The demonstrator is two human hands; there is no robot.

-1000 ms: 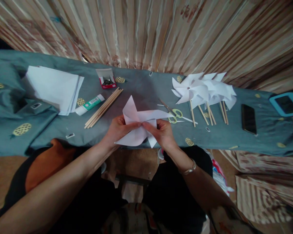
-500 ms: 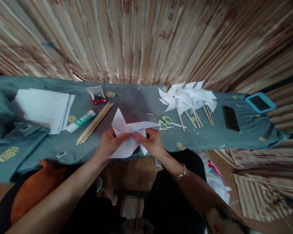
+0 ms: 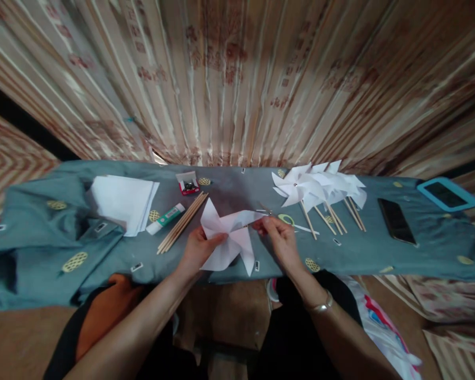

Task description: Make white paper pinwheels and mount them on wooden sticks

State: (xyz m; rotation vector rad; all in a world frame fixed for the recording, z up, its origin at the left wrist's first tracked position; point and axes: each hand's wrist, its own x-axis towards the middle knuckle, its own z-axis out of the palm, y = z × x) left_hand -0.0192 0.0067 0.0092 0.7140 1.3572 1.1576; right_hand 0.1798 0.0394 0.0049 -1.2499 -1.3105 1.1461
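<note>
A white paper pinwheel (image 3: pixel 227 245) with folded blades is held just above the table's front edge. My left hand (image 3: pixel 200 248) is closed on it, thumb pressed at its centre. My right hand (image 3: pixel 279 237), wearing a bracelet, is by the tip of the right-hand blade with thumb and fingers pinched together. Whether it grips that tip or something small is hidden. Behind my right hand lie scissors (image 3: pixel 286 219) with pale green handles, partly covered, and thin paper strips (image 3: pixel 306 229).
On the teal cloth (image 3: pixel 229 184) at left lie white paper sheets (image 3: pixel 122 200), a glue tube (image 3: pixel 166 218), wooden sticks (image 3: pixel 184 221) and a red box of small metal pieces (image 3: pixel 189 186). Several finished pinwheels (image 3: pixel 316 184), a phone (image 3: pixel 396 220) and a blue-framed tablet (image 3: pixel 447 193) lie right.
My right hand has let go of the pinwheel's centre and moved right to a blade tip. My left hand keeps its hold. The view has shifted, so the table sits lower and further right.
</note>
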